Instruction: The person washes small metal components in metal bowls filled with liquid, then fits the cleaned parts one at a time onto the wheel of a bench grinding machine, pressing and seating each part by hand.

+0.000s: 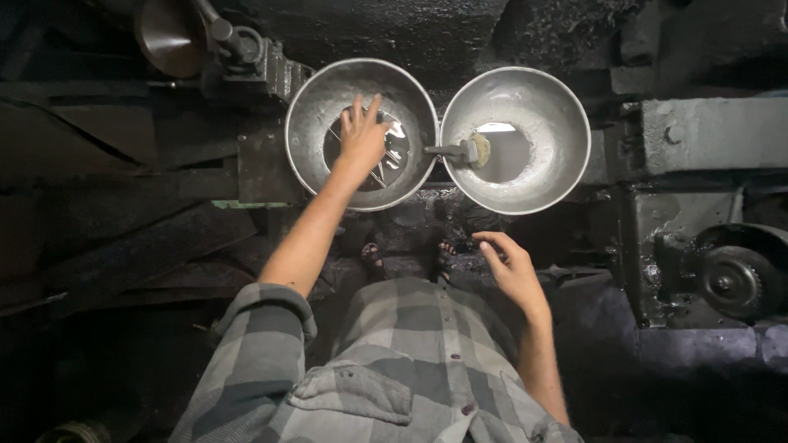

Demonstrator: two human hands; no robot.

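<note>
Two metal bowls sat side by side on dark, grimy machinery. The left hand point(361, 135) reached into the left bowl point(305, 123), fingers spread flat on a clear sheet point(396, 152) lying at its bottom; nothing was pinched. The right hand point(510, 267) hung near the waist, well apart from the bowls, loosely curled and empty. A brush point(468, 151) lay in the right bowl point(558, 107), its handle across the rim between the two. In my judgement, even palm pressure would best seat the sheet without creasing.
</note>
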